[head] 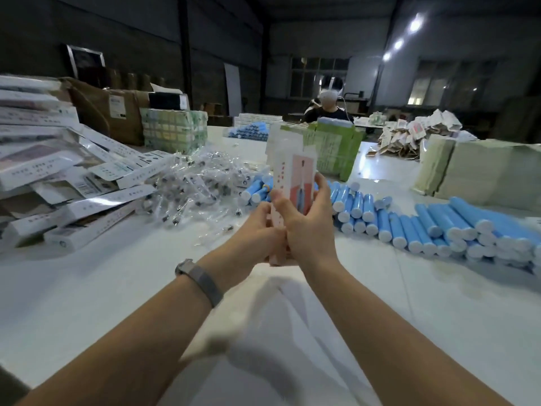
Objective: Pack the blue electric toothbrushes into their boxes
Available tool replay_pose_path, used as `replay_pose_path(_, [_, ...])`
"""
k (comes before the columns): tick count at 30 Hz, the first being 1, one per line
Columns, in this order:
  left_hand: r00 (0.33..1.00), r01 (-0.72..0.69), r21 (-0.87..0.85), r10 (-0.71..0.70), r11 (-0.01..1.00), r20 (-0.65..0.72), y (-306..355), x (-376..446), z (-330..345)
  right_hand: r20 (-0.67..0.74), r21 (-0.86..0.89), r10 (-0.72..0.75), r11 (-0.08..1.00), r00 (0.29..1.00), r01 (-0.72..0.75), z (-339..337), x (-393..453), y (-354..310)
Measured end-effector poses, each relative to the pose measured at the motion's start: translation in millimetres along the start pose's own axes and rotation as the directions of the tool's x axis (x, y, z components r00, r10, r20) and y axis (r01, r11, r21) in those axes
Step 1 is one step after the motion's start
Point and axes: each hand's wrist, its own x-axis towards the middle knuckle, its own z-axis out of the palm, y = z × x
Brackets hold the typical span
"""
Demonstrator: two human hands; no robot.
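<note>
Table: a white table [87,288] runs from the near edge to the far end of a dim warehouse.
Wrist: a grey band [199,281] circles the left wrist.
Left hand: the left hand [257,227] grips the lower end of a tall pink-and-white box [292,177], fingers curled round it.
Right hand: the right hand [307,221] wraps the box's middle, thumb on the front face, fingers behind.
Box: held upright above the table, its top flap standing open; its contents cannot be seen.
Toothbrushes: blue toothbrushes [424,224] with white end caps lie stacked in a long row to the right, just beyond the hands.
Bags: a heap of small clear bags [199,183] sits to the left of the box.
Packed boxes: white boxes [73,183] are piled at the far left.
Cartons: green cartons [333,150] stand behind the held box, a brown carton [117,109] farther left.
Far end: a person [328,106] sits at the table's end.
</note>
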Motion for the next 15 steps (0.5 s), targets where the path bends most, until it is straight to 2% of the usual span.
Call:
replay_pose_path(2, [0.990,-0.108,-0.022,0.110,0.994,0.088,-11,0,-7,0.086,-0.086,-0.036,0.995,0.996,0.043,-3,-6,3])
replay_pose_path(4, [0.966,-0.168,-0.116,0.187,0.979,0.181,-15,-1,-14,0.067,-0.138,-0.063,0.988,0.996,0.072,-9,-8,5])
replay_pose_path(5, [0.957,-0.194,-0.155,0.221,0.969,0.185,-15,-2,-16,0.044,-0.149,-0.072,0.986,0.996,0.078,-12,-9,5])
replay_pose_path(6, [0.955,-0.229,-0.163,0.254,0.960,0.152,-16,-1,-17,0.036,-0.157,-0.089,0.983,0.995,0.094,-14,-10,6])
replay_pose_path(9, [0.951,-0.308,-0.044,0.308,0.950,-0.004,-16,1,-16,0.099,-0.147,-0.123,0.980,0.987,0.137,-19,-13,6])
replay_pose_path(11, [0.951,-0.309,-0.069,0.307,0.949,-0.039,-19,3,-17,0.141,-0.070,-0.109,0.990,0.984,0.120,-25,-8,8])
replay_pose_path(13, [0.957,-0.287,-0.081,0.282,0.955,-0.067,-21,2,-18,0.060,-0.069,-0.074,0.994,0.995,0.079,-34,5,15])
replay_pose_path(15, [0.962,-0.273,-0.070,0.271,0.959,-0.042,-21,2,-16,-0.090,-0.250,-0.064,0.967,0.994,0.039,-42,27,26])
